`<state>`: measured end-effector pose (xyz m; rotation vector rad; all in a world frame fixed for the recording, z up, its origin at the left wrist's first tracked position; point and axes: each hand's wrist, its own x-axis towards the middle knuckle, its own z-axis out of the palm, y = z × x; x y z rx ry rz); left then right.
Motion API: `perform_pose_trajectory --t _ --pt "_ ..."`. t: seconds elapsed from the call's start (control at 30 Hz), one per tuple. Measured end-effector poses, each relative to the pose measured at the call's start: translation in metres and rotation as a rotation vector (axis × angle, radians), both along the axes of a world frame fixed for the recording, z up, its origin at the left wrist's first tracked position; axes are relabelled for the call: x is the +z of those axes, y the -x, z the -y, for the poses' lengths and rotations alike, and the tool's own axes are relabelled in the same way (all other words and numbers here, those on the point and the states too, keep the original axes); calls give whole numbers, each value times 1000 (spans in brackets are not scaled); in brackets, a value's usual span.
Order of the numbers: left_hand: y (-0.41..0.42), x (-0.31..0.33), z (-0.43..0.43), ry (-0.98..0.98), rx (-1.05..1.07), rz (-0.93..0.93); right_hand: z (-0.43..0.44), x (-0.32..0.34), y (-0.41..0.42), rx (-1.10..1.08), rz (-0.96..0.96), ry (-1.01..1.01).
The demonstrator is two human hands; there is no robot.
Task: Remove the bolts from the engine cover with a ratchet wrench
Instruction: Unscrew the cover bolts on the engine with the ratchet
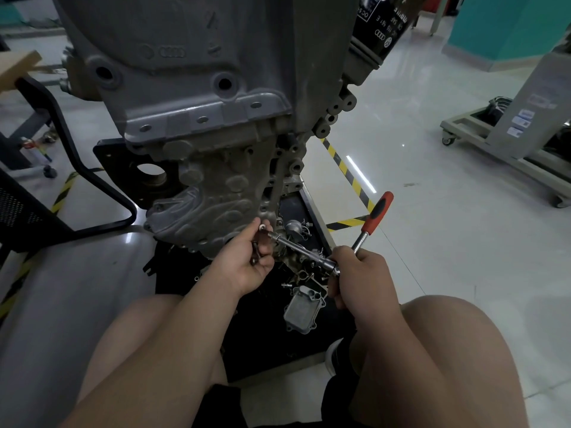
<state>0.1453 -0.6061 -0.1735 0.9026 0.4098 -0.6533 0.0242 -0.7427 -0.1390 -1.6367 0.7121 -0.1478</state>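
Observation:
The grey engine cover (204,199) hangs low on the engine block, just in front of my knees. My left hand (247,261) pinches a bolt (263,227) at the cover's lower right edge and holds loose bolts in its palm. My right hand (361,279) grips the head end of the ratchet wrench (378,213), whose red and black handle points up and right. The wrench's long steel extension (296,248) runs up and left from my right hand, its socket tip just right of the pinched bolt.
A removed aluminium part (304,310) and small loose fittings lie on the black stand base (268,341) under the engine. A black chair frame (77,162) stands at left. Yellow-black floor tape (346,171) runs at right, with a grey wheeled stand (506,140) beyond. My bare knees fill the foreground.

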Motion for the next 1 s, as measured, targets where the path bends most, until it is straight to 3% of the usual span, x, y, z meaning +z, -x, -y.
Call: perform_pose_trajectory --t 0.27,0.47,0.57,0.7,0.87,1.0 --pt "2 1 -2 -56 1 77 0 -2 -1 -16 35 -91" --pt "5 -2 -1 -217 9 224 1 -7 -4 -88 111 -177" --pt "6 -1 -1 -130 15 185 -1 -10 -7 -125 148 -227" --pt "1 3 -4 -51 37 206 -14 -16 -10 -179 149 -508" --pt "-1 1 -3 -155 119 338 -26 -25 -10 -266 108 -981" --pt "0 7 5 -83 163 336 -30 -27 -10 -298 115 -1158"
